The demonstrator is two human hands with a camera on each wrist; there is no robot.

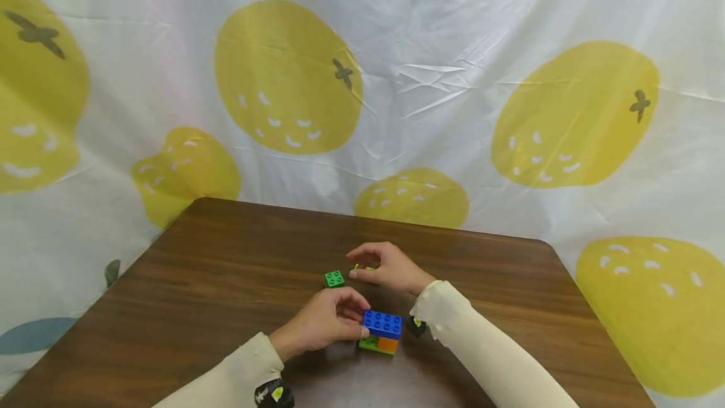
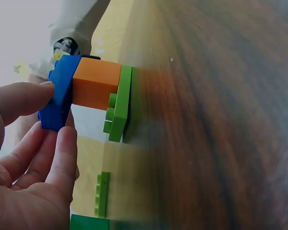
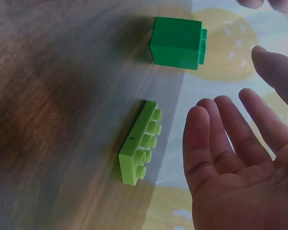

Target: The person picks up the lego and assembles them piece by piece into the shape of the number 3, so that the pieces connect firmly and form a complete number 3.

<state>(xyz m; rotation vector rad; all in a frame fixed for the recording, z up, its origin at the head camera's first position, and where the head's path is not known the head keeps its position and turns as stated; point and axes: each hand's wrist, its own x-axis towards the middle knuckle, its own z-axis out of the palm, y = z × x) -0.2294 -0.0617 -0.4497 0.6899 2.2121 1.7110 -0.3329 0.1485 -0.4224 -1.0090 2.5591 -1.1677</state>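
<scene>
My left hand [image 1: 328,323] pinches one end of a blue brick [image 1: 382,324] between thumb and fingers. Under the blue brick sits an orange block [image 2: 97,82], which in turn stands on a light green plate [image 2: 121,105]; part of the plate's studs shows bare. My right hand [image 1: 391,267] hovers over a second light green plate [image 3: 140,143], fingers apart from it and holding nothing. In the head view this hand partly hides that plate. A dark green brick [image 3: 176,43] stands on the table a little left of the plate.
The brown wooden table [image 1: 238,257] carries all the bricks. A white curtain with yellow fruit [image 1: 289,77] hangs behind its far edge. Dark wrist cameras [image 1: 274,393] are strapped at both sleeves.
</scene>
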